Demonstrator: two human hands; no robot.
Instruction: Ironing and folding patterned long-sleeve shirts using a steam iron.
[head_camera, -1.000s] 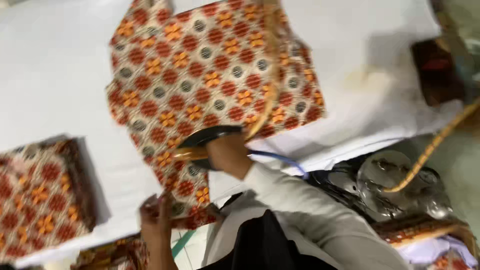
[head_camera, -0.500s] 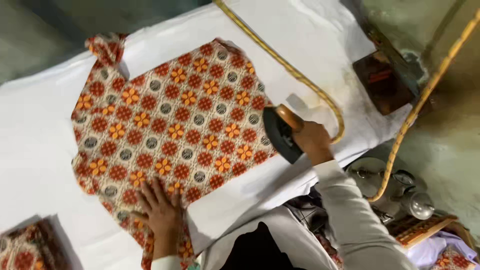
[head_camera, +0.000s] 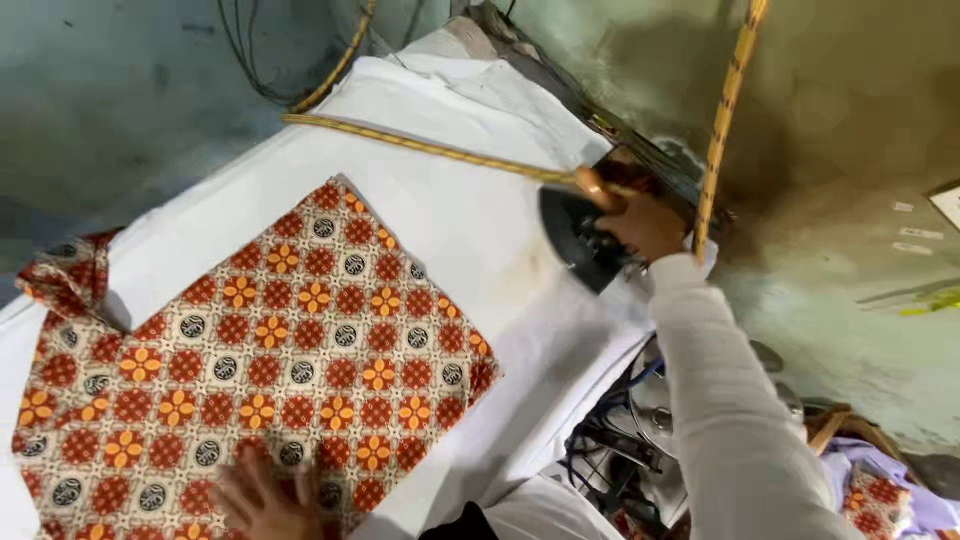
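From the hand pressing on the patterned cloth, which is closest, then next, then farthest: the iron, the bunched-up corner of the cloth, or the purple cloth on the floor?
Measured from the left hand, in the head view:
1. Bunched corner of the patterned cloth, far left.
2. Iron, upper right, held by the right hand.
3. Purple cloth, bottom right on the floor.

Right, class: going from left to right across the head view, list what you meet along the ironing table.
Bunched corner of the patterned cloth → left hand flat on the cloth → bare white table cover → iron → right hand gripping it.
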